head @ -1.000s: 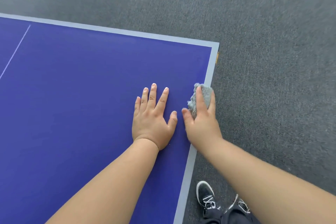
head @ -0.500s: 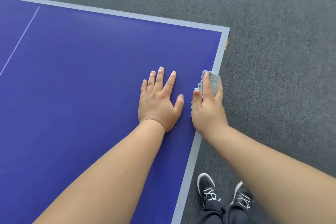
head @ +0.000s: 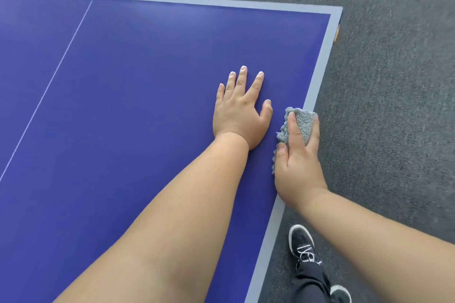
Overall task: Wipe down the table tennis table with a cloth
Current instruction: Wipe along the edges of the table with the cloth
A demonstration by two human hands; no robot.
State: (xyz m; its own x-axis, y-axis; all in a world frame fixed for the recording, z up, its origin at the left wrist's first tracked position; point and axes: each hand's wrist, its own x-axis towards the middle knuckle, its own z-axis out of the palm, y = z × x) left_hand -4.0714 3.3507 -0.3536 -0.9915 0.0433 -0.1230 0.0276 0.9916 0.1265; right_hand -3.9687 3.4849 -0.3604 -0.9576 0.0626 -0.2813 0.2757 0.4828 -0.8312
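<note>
1. We are keeping our left hand [head: 240,110] flat, fingers spread, on the blue table [head: 123,106].
2. We are dragging the grey cloth [head: 304,122] back along the table's right edge, our right hand [head: 299,165] gripping it; likely the border is getting wiped.

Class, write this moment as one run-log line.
left hand: flat on table | right hand: holds cloth against side edge | stage: edge wipe

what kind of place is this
Probably an indoor games or sports room: a blue table tennis table with a white centre line stands on dark grey carpet.
</note>
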